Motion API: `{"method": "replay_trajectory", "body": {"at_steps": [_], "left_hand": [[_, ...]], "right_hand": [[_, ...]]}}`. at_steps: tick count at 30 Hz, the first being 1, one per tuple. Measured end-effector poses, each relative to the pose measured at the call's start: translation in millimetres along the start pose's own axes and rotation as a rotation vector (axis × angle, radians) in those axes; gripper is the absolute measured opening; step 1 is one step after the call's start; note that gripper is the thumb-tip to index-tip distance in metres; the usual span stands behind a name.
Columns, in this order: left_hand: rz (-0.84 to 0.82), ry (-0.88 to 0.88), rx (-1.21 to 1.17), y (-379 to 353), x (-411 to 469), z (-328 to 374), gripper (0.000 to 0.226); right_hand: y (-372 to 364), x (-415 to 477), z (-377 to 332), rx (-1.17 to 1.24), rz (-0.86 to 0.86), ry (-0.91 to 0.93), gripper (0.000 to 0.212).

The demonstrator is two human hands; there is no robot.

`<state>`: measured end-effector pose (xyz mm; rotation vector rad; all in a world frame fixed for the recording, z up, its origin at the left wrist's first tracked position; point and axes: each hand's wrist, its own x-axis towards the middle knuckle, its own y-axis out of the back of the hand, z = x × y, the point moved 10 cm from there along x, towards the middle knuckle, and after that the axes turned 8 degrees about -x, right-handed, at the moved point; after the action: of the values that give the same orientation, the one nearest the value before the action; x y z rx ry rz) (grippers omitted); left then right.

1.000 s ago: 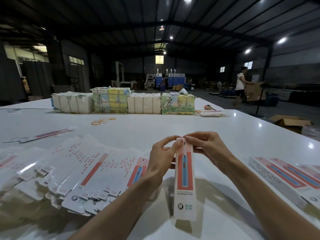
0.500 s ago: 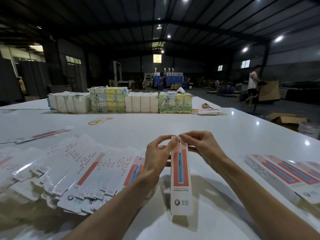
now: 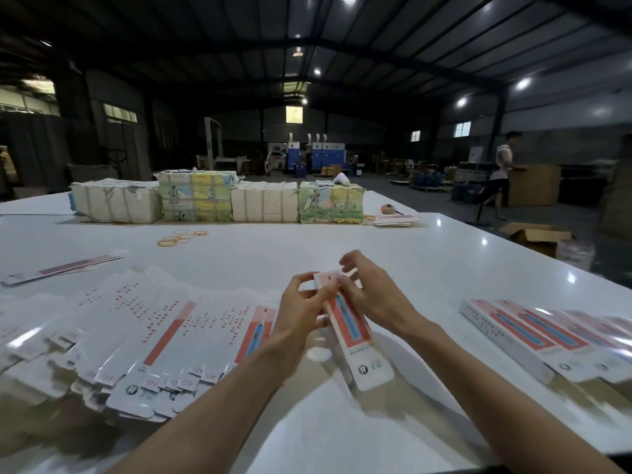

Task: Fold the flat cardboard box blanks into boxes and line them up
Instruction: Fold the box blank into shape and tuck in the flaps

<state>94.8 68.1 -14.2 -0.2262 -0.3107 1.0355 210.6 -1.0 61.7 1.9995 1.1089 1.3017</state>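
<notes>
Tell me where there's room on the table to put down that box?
The box fits on bare table between the right hand and the row of finished boxes, or mid-table between the rubber bands and the left hand. The left side is crowded with flat blanks, the far edge with bundles.

Dim; ceiling lamps [image 3: 523, 83], table [image 3: 444, 254] glare, perhaps motion-blurred edges.

Left hand [image 3: 301, 311] and right hand [image 3: 374, 297] grip 1 tilted box [image 3: 355, 340].

The right hand [image 3: 374, 297] hides the far top corner of the box [image 3: 354, 333]; finished boxes [image 3: 513, 331] run off the right edge, blurring.
</notes>
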Motion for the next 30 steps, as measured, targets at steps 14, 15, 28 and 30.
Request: {"method": "replay_trajectory", "body": {"at_steps": [14,15,28,30], "left_hand": [[-0.123,0.028,0.01,-18.6,-7.2,-1.5,0.025],[-0.149,0.034,0.033,-21.4,-9.5,-2.0,0.022],[-0.211,-0.011,0.278,-30.9,-11.8,-7.3,0.023],[-0.214,-0.023,0.313,-31.4,-11.3,-7.1,0.024]], "right_hand": [[45.1,-65.1,59.5,-0.376,-0.061,-0.226,0.053],[55.8,-72.4,77.4,-0.426,-0.064,-0.291,0.054],[109.5,-136.4,152.8,-0.858,-0.102,-0.498,0.04],[110.8,-124.0,146.5,-0.876,-0.085,-0.48,0.045]]}}
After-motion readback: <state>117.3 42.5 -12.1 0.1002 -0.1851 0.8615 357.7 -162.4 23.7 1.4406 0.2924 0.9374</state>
